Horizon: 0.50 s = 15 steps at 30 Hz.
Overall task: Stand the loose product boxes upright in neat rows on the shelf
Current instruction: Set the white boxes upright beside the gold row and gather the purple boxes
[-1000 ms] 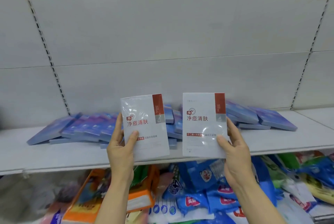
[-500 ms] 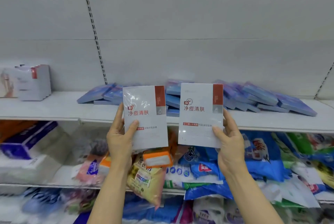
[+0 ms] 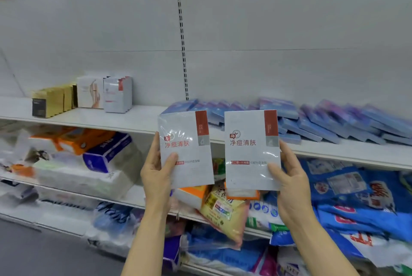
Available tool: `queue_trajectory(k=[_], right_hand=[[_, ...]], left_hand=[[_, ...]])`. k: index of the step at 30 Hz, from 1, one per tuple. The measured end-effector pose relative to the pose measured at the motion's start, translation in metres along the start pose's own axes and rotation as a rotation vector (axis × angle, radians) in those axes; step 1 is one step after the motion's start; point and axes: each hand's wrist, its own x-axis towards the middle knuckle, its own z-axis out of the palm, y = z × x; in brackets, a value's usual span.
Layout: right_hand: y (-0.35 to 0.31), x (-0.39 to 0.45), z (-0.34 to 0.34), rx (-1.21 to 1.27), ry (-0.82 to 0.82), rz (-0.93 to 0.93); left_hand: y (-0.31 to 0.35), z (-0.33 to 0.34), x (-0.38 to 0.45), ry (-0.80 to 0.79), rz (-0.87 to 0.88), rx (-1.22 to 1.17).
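A long white metal shelf [image 3: 116, 119] runs across the middle of the picture, with a plain white back wall [image 3: 267, 19] behind it. At the left of the shelf stand shiny gold boxes [image 3: 52, 101] in a row, and next to them stand white boxes with a red stripe [image 3: 117, 95], all upright. Below them, on the lower shelf at the left, lie soft packs of tissue paper [image 3: 89, 164], a bit blurry. In the middle of the picture, the left hand [image 3: 157, 171] holds a flat white box with red writing and shiny plastic wrap [image 3: 186, 150], thumb on the front, out in front of the shelf edge. Just beside it, not touching, the right hand [image 3: 287, 175] holds a second flat white box of the same kind [image 3: 252, 148] the same way. Both boxes are up straight. Behind them, toward the right, many flat blue boxes [image 3: 323, 121] lie tipped over in a messy pile on the shelf. At the lower right sit blue plastic bags [image 3: 356, 197].
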Motion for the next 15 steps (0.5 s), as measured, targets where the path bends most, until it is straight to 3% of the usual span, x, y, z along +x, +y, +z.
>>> queue_trajectory(k=[15], right_hand=[[0.087, -0.028, 0.207, 0.112, 0.048, 0.029]], left_hand=[[0.054, -0.188, 0.117, 0.014, -0.020, 0.042]])
